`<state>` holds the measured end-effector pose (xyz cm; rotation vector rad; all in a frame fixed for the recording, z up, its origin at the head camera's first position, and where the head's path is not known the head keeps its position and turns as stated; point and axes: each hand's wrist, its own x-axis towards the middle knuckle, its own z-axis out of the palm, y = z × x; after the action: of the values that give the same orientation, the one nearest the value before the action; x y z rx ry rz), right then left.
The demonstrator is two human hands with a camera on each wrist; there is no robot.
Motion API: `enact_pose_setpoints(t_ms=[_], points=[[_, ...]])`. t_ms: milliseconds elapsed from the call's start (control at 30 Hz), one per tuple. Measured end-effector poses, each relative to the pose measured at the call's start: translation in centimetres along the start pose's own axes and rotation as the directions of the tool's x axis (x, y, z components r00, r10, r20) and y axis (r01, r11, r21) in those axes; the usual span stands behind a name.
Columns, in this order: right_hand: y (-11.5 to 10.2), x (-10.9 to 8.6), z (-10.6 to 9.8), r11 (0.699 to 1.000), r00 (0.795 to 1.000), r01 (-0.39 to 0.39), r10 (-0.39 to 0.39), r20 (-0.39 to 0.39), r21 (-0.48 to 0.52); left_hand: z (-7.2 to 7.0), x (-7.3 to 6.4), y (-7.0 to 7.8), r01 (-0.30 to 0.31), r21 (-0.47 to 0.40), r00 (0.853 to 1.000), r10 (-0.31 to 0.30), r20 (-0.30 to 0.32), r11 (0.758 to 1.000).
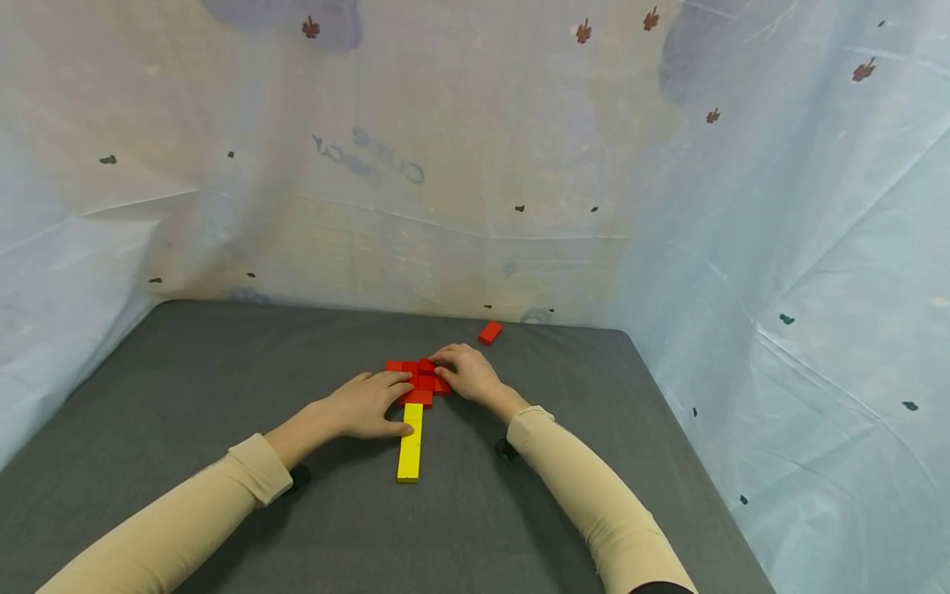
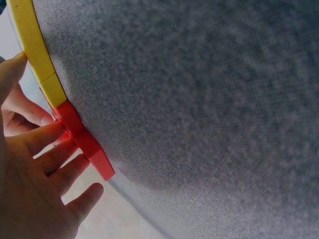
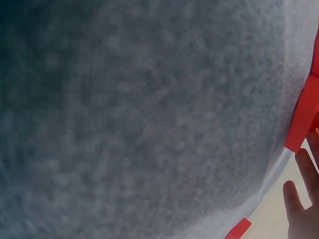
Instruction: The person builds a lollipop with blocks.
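Several red blocks [image 1: 418,398] lie close together in a flat cluster on the grey cloth. A straight strip of yellow blocks [image 1: 411,454] runs from the cluster toward the near side, its seam showing in the left wrist view. My left hand [image 1: 369,406] reaches over from the left with fingers spread, fingertips on the red blocks and thumb at the yellow strip's edge. From the right, my right hand [image 1: 469,373] pinches a small red block [image 1: 426,365] between thumb and forefinger at the cluster's far side. The fingers partly hide the cluster.
One loose red block [image 1: 490,332] lies apart near the far edge of the grey-covered table [image 1: 312,528]. Behind the table and along its sides hangs a pale patterned plastic sheet [image 1: 445,272].
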<state>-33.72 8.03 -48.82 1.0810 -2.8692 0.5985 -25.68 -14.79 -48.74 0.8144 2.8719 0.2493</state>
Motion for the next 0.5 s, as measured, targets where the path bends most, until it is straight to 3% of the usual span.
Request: enact_pose_setpoints(t_ms=[500], points=[[0.42, -0.02, 0.31, 1.0, 0.998, -0.024, 0.024, 0.049, 0.012, -0.09, -0.06, 0.11, 0.006, 0.006, 1.0, -0.006, 0.009, 1.0]])
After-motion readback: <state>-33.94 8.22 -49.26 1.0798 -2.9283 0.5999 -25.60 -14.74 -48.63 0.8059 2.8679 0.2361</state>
